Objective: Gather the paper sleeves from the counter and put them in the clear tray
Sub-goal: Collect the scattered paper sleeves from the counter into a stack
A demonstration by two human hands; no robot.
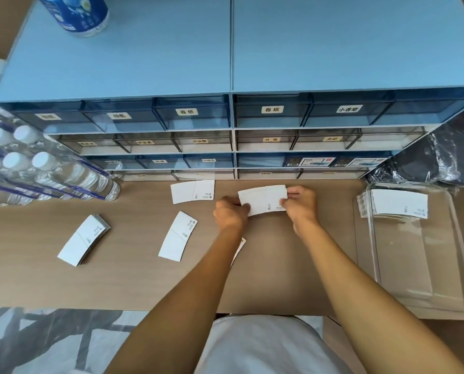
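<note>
Both hands hold one white paper sleeve (pixel 263 198) above the middle of the brown counter: my left hand (pixel 229 213) pinches its left end, my right hand (pixel 301 203) its right end. More white sleeves lie on the counter: one flat (pixel 192 191) near the drawers, one angled (pixel 178 236), and a stack (pixel 85 240) at the left. A corner of another sleeve (pixel 239 249) shows under my left forearm. The clear tray (pixel 460 233) at the right holds a stack of sleeves (pixel 398 203) at its far end.
Blue drawer cabinets (pixel 231 125) with labelled clear drawers run along the back of the counter. Packs of water bottles (pixel 36 168) lie at the left. A bottle (pixel 74 14) stands on the cabinet top. Dark plastic-wrapped items (pixel 436 157) sit behind the tray.
</note>
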